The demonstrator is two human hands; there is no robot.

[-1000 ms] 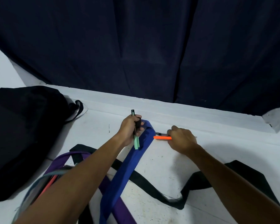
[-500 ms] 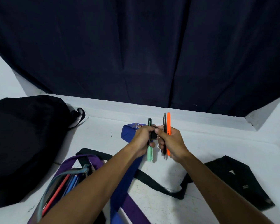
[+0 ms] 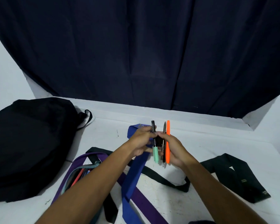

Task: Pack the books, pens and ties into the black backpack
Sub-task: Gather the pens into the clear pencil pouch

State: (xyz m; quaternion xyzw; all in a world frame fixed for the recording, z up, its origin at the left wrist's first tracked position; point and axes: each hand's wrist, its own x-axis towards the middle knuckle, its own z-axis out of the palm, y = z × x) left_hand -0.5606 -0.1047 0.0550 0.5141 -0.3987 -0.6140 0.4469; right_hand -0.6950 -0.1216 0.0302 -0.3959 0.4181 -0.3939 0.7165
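My left hand [image 3: 141, 141] grips the mint-capped pen [image 3: 155, 153] and my right hand [image 3: 174, 150] the orange pen [image 3: 168, 152] – held upright together, apparently to bundle them for the black backpack [image 3: 31, 143] at far left on the counter [image 3: 208, 143].

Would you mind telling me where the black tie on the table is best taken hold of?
I would grip the black tie at its wide end on the right, coming from above with the right hand. That end lies flat and uncovered, whereas its narrow strap runs under the blue tie.
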